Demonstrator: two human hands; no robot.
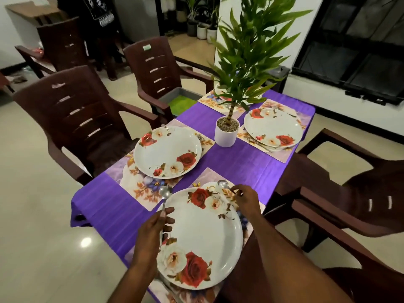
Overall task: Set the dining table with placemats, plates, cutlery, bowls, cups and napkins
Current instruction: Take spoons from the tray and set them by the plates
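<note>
A white plate with red roses (pixel 204 235) lies on a floral placemat (pixel 204 176) at the near end of the purple-clothed table (pixel 240 162). My left hand (pixel 153 230) grips the handle of a steel spoon (pixel 165 193) along the plate's left rim. At the plate's far right rim my right hand (pixel 246 199) pinches the handle of a second spoon (pixel 223 185). A second plate (pixel 167 152) sits on its placemat to the left, with cutlery partly hidden under its far edge. A third plate (pixel 273 127) lies on a placemat at the right.
A potted plant in a white pot (pixel 226 133) stands mid-table, its leaves hiding a fourth place setting (pixel 215 99) at the far end. Brown plastic chairs (pixel 80 119) ring the table. One far chair holds a grey tray with green lining (pixel 179 100).
</note>
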